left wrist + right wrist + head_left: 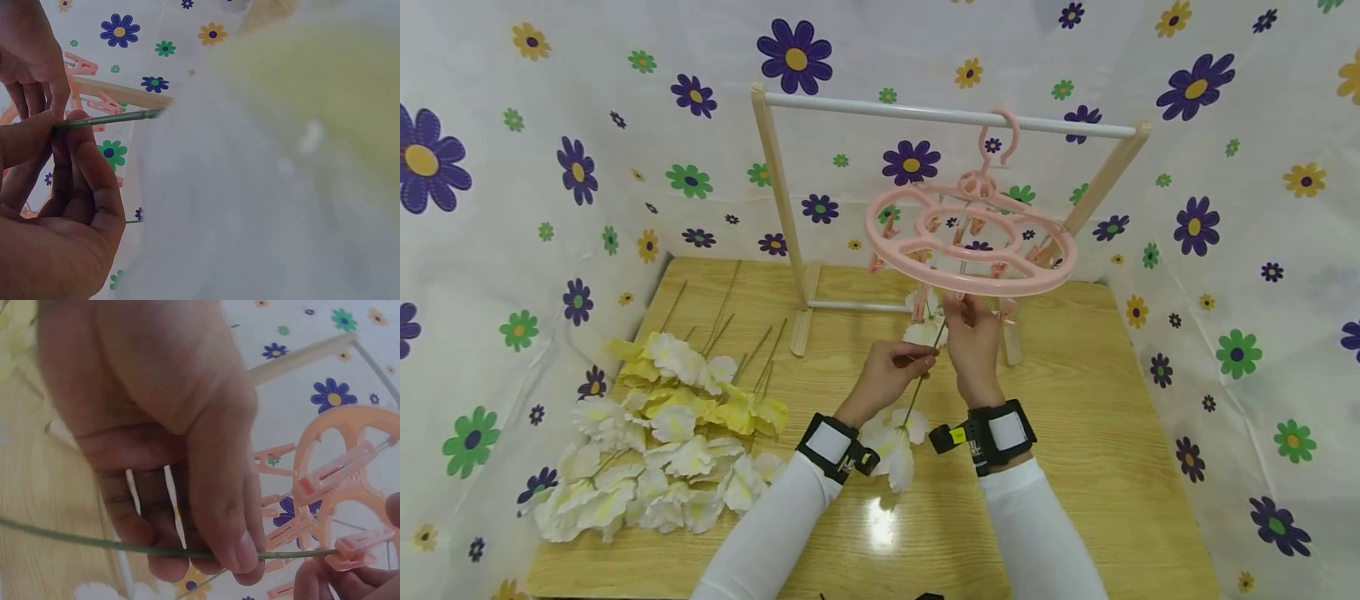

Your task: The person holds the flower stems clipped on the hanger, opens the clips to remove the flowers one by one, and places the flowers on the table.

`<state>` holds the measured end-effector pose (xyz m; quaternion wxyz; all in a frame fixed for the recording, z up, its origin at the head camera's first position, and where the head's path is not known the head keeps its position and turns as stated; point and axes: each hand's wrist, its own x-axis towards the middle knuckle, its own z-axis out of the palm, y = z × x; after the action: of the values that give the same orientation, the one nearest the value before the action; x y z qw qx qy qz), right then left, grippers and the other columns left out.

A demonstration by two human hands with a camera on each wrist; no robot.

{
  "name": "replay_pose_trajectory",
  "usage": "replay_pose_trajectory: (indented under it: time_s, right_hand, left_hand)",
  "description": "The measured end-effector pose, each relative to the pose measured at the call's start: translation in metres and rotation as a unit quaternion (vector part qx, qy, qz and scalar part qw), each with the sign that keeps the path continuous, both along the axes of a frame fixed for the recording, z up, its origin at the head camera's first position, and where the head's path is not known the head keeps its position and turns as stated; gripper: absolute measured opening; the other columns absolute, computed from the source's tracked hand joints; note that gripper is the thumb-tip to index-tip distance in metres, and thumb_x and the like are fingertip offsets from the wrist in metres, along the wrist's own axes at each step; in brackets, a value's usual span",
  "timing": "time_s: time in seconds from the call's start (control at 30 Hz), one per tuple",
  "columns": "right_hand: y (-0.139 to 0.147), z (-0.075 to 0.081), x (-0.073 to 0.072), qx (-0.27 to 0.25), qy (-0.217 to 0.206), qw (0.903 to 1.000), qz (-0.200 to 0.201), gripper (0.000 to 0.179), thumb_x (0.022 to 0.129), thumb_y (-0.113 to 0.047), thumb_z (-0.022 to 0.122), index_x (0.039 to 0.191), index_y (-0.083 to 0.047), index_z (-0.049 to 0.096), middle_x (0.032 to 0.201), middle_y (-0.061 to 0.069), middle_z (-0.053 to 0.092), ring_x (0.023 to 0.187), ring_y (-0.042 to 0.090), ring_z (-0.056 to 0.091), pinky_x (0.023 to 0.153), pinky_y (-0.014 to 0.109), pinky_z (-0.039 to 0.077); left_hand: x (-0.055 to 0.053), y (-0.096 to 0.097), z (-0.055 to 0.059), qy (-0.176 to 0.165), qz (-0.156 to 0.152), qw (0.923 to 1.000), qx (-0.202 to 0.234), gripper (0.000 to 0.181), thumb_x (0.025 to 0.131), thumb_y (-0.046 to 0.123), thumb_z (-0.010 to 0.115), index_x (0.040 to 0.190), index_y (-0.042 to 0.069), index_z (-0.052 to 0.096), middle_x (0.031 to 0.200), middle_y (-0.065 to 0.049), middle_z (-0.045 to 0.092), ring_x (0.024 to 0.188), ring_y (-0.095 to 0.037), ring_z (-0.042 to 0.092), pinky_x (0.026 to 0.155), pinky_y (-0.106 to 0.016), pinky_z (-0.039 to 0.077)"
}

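My left hand [891, 379] pinches the green stem of a white artificial flower [895, 450] between thumb and fingertips. The blossom lies lower down, filling much of the left wrist view with pale petals. In the right wrist view the stem [81, 539] runs past the left hand's fingers to a small pink clip [362, 547]. My right hand [973, 346] has its fingers at that clip, gripping it just under the front rim of the round pink hanger [970, 282]. Another white flower [921, 333] shows behind the hands, partly hidden.
The hanger hooks over the white rail [880, 108] of a wooden stand [782, 183]; several clips dangle from it. White and yellow artificial flowers [677, 450] lie piled on the table's left side [1075, 500]. Flower-patterned cloth [1225, 275] surrounds the table.
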<state>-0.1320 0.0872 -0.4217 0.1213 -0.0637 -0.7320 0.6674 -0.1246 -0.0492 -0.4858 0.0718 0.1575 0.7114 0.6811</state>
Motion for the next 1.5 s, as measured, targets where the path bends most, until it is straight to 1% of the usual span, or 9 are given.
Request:
replay_pose_trajectory:
  time_s: [0.13,0.27,0.57,0.73,0.93,1.13,1.33,1.43,1.5]
  right_hand:
    - [0.002,0.0,-0.006,-0.088,-0.011,0.9961,0.004,0.028,0.106,-0.018,0.051,0.12,0.001,0.065,0.095,0.0,0.067,0.092,0.019,0.058,0.09,0.039,0.049]
    - [0.003,-0.001,-0.007,-0.098,-0.002,0.9952,-0.004,0.029,0.106,-0.018,0.049,0.116,0.003,0.066,0.092,-0.004,0.067,0.089,0.012,0.058,0.092,0.044,0.049]
    - [0.005,-0.005,-0.006,-0.084,0.042,0.995,-0.035,0.029,0.105,-0.015,0.051,0.111,0.006,0.071,0.101,0.029,0.07,0.09,0.019,0.059,0.078,0.027,0.042]
    - [0.011,-0.003,-0.003,-0.058,0.046,0.9966,-0.036,0.028,0.105,-0.014,0.051,0.111,0.006,0.071,0.1,0.029,0.071,0.078,0.012,0.06,0.071,0.024,0.041]
    - [0.022,0.004,0.001,-0.041,0.071,0.9964,-0.018,0.031,0.104,-0.017,0.054,0.106,0.008,0.071,0.093,0.026,0.073,0.054,0.001,0.048,0.058,0.02,0.035]
    - [0.038,0.016,0.01,-0.054,0.083,0.9951,-0.008,0.031,0.103,-0.016,0.055,0.106,0.011,0.071,0.081,0.001,0.076,0.076,0.007,0.066,0.073,0.024,0.043]
    - [0.054,0.027,0.02,-0.055,0.089,0.9945,-0.008,0.036,0.103,-0.02,0.055,0.101,0.013,0.069,0.079,-0.011,0.073,0.095,0.014,0.067,0.089,0.028,0.047]
    - [0.06,0.03,0.022,-0.063,0.104,0.9926,-0.006,0.038,0.103,-0.019,0.056,0.094,0.016,0.067,0.08,-0.009,0.074,0.095,0.015,0.067,0.091,0.029,0.048]
    - [0.063,0.03,0.023,-0.072,0.112,0.9911,0.001,0.038,0.102,-0.019,0.057,0.094,0.017,0.066,0.081,-0.008,0.075,0.089,0.015,0.067,0.088,0.028,0.049]
  left_hand:
    - [0.001,-0.001,0.001,-0.001,-0.006,0.9999,-0.009,0.02,0.096,0.006,0.065,0.111,-0.004,0.074,0.105,-0.021,0.074,0.081,-0.034,0.071,0.077,-0.038,0.059]
    - [0.003,0.0,0.004,0.001,-0.004,0.9998,-0.019,0.019,0.095,0.005,0.066,0.11,-0.004,0.075,0.103,-0.02,0.074,0.078,-0.028,0.071,0.072,-0.027,0.057]
    - [0.007,-0.002,0.012,0.026,-0.026,0.9953,-0.089,0.016,0.095,0.006,0.067,0.106,-0.003,0.076,0.095,-0.018,0.075,0.075,-0.03,0.071,0.065,-0.025,0.056]
    - [0.012,-0.011,0.018,0.053,-0.047,0.9812,-0.18,0.015,0.096,0.009,0.066,0.104,0.001,0.076,0.092,-0.014,0.075,0.071,-0.017,0.07,0.065,-0.025,0.056]
    - [0.023,-0.038,0.029,0.078,-0.052,0.9522,-0.291,0.014,0.095,0.013,0.067,0.103,0.007,0.077,0.096,-0.005,0.075,0.075,-0.009,0.067,0.069,-0.025,0.055]
    - [0.026,-0.086,0.053,0.068,-0.062,0.9456,-0.312,0.014,0.096,0.011,0.067,0.104,0.005,0.076,0.099,-0.008,0.075,0.084,-0.015,0.07,0.075,-0.031,0.057]
    - [0.015,-0.143,0.076,0.029,0.039,0.9567,-0.287,0.019,0.098,0.013,0.064,0.111,0.003,0.074,0.102,-0.015,0.074,0.088,-0.024,0.07,0.077,-0.034,0.054]
    - [0.005,-0.165,0.083,0.031,0.139,0.9497,-0.279,0.022,0.099,0.015,0.063,0.113,0.001,0.073,0.103,-0.019,0.073,0.083,-0.017,0.069,0.073,-0.027,0.053]
    - [-0.006,-0.177,0.086,0.031,0.212,0.9354,-0.281,0.025,0.1,0.018,0.062,0.115,0.001,0.073,0.104,-0.019,0.074,0.08,-0.01,0.066,0.069,-0.02,0.05]
